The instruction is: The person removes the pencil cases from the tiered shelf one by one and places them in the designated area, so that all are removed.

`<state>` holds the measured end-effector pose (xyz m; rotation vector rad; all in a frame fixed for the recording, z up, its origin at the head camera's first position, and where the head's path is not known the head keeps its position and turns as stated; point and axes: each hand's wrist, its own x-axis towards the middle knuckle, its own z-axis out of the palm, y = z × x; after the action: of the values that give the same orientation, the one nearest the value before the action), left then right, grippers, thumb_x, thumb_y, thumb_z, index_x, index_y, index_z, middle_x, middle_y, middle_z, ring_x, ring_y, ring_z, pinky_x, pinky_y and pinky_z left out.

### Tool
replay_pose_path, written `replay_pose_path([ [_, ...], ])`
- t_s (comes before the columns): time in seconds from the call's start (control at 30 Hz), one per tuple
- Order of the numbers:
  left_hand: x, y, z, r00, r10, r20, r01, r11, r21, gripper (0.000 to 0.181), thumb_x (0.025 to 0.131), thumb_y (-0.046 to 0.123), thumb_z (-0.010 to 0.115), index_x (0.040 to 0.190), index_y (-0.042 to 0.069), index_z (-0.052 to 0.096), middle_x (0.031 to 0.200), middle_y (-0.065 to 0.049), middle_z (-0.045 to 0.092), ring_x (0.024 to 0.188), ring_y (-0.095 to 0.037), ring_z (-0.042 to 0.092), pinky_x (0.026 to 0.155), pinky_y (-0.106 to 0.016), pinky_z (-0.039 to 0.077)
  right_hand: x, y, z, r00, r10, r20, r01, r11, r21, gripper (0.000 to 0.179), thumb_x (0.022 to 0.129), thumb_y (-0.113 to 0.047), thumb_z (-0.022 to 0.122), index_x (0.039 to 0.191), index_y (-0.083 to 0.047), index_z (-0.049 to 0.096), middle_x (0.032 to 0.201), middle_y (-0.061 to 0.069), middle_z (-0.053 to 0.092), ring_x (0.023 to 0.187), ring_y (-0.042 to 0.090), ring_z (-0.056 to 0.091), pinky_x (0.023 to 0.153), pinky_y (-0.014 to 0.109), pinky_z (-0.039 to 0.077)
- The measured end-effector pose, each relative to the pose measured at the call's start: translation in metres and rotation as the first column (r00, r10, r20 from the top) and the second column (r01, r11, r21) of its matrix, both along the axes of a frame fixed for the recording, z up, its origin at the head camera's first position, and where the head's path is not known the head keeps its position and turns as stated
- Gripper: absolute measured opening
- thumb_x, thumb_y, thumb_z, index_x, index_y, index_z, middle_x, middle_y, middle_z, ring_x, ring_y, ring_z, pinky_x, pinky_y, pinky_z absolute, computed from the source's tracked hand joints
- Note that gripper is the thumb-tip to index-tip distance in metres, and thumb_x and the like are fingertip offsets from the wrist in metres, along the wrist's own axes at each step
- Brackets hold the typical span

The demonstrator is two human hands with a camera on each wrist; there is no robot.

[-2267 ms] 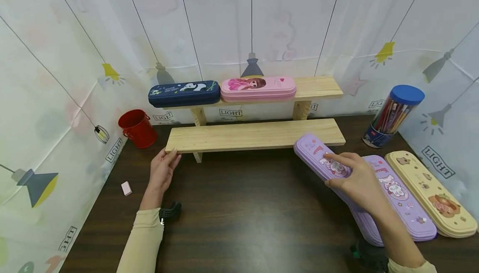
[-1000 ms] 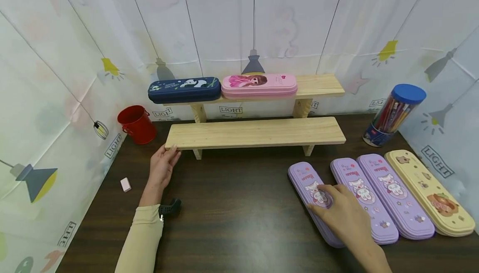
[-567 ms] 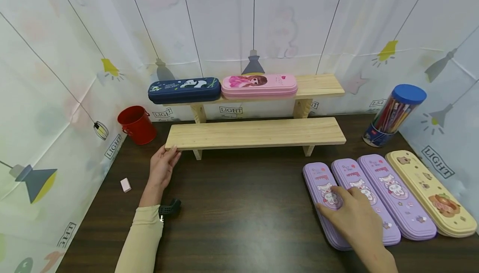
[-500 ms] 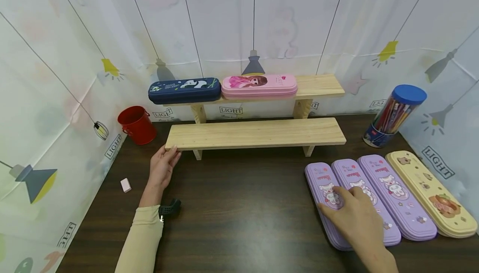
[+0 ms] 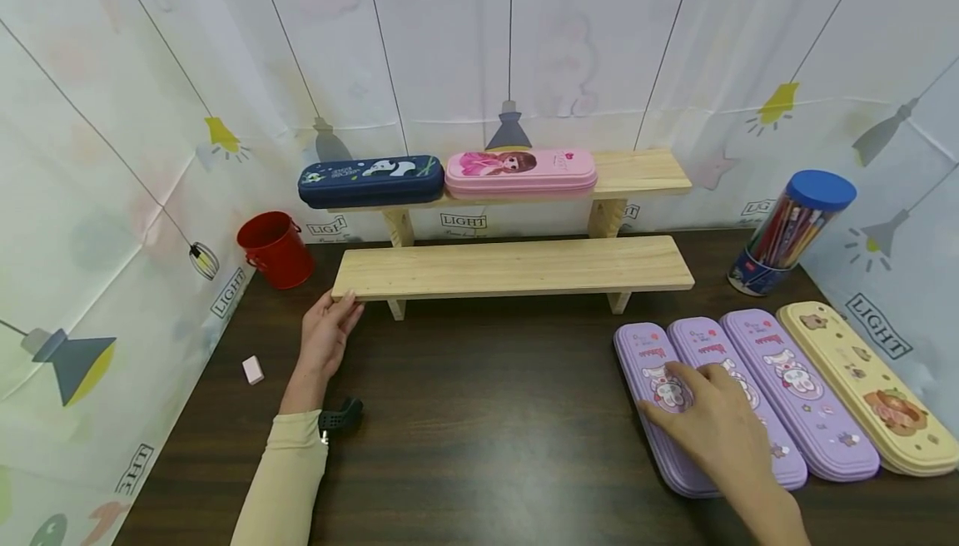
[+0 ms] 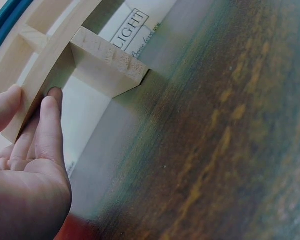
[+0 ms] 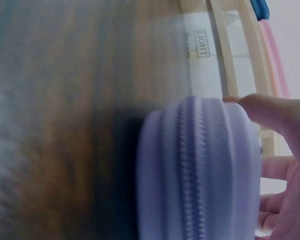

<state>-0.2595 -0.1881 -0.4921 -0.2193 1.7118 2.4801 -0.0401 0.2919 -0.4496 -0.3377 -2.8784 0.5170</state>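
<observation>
1. A curtain [image 5: 449, 47], printed "LIGHT", is hanging round the dark wood table [image 5: 464, 446].
2. The left hand [image 5: 324, 338] is pinching the lower shelf's [image 5: 509, 267] left end.
3. A navy case [image 5: 370, 181] is sitting above, its lettering too small to read.
4. The right hand [image 5: 712, 419] is gripping the leftmost purple case [image 5: 659, 384], lying on the table, its red lettering blurred.

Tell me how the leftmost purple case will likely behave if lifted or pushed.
The leftmost purple case shows no visible sagging in the right hand, so it's probably fairly stiff. Its broad, flattish shape suggests sliding rather than rolling. Its smooth surface may be slippery.
</observation>
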Motion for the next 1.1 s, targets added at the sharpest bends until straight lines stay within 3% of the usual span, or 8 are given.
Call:
replay_pose_path([
  [0.33, -0.001, -0.001, -0.003, 1.000, 0.011, -0.008, -0.011, 1.000, -0.001, 0.065, 0.097, 0.022, 0.065, 0.153, 0.009, 0.035, 0.126, -0.002, 0.060, 0.109, -0.003, 0.067, 0.100, -0.022, 0.052, -0.028, -0.003, 0.026, 0.988, 0.153, -0.023, -0.153, 0.988, -0.031, 0.073, 0.077, -0.047, 0.081, 0.137, -0.012, 0.057, 0.123, 0.022, 0.055, 0.105, 0.042, 0.055, 0.072, 0.060, 0.051],
  [0.5, 0.000, -0.001, -0.002, 1.000, 0.008, -0.006, -0.008, 1.000, 0.007, 0.065, 0.096, 0.022, 0.065, 0.153, 0.009, 0.035, 0.125, -0.002, 0.060, 0.109, -0.003, 0.067, 0.102, -0.024, 0.051, -0.046, -0.007, 0.039, 0.968, 0.246, -0.051, -0.247, 0.968, -0.029, 0.075, 0.078, -0.042, 0.083, 0.140, -0.011, 0.054, 0.127, 0.023, 0.054, 0.106, 0.043, 0.056, 0.075, 0.062, 0.051],
  [0.67, -0.001, 0.001, -0.002, 1.000, 0.000, -0.023, 0.000, 1.000, -0.003, 0.065, 0.097, 0.021, 0.065, 0.153, 0.008, 0.034, 0.126, -0.002, 0.059, 0.109, -0.003, 0.066, 0.100, -0.022, 0.052, -0.065, -0.009, 0.049, 0.944, 0.324, -0.056, -0.326, 0.944, -0.046, 0.074, 0.080, -0.043, 0.081, 0.142, -0.014, 0.053, 0.137, 0.021, 0.051, 0.119, 0.042, 0.051, 0.084, 0.065, 0.050],
  [0.97, -0.001, 0.000, -0.005, 0.999, 0.000, -0.050, -0.001, 1.000, -0.017, 0.062, 0.098, 0.021, 0.063, 0.152, 0.008, 0.036, 0.128, -0.004, 0.057, 0.111, -0.003, 0.066, 0.099, -0.020, 0.054, -0.107, -0.017, 0.070, 0.870, 0.472, -0.144, -0.479, 0.878, -0.014, 0.074, 0.079, -0.036, 0.083, 0.144, -0.018, 0.051, 0.143, 0.018, 0.048, 0.130, 0.041, 0.046, 0.098, 0.067, 0.046],
  [1.1, -0.002, 0.000, -0.006, 0.998, 0.002, -0.056, -0.003, 1.000, -0.018, 0.062, 0.098, 0.021, 0.063, 0.152, 0.008, 0.036, 0.129, -0.004, 0.057, 0.111, -0.003, 0.066, 0.097, -0.019, 0.054, -0.129, -0.018, 0.080, 0.801, 0.561, -0.211, -0.566, 0.823, 0.041, 0.072, 0.078, -0.026, 0.084, 0.142, -0.016, 0.053, 0.141, 0.016, 0.050, 0.129, 0.040, 0.046, 0.103, 0.064, 0.043],
])
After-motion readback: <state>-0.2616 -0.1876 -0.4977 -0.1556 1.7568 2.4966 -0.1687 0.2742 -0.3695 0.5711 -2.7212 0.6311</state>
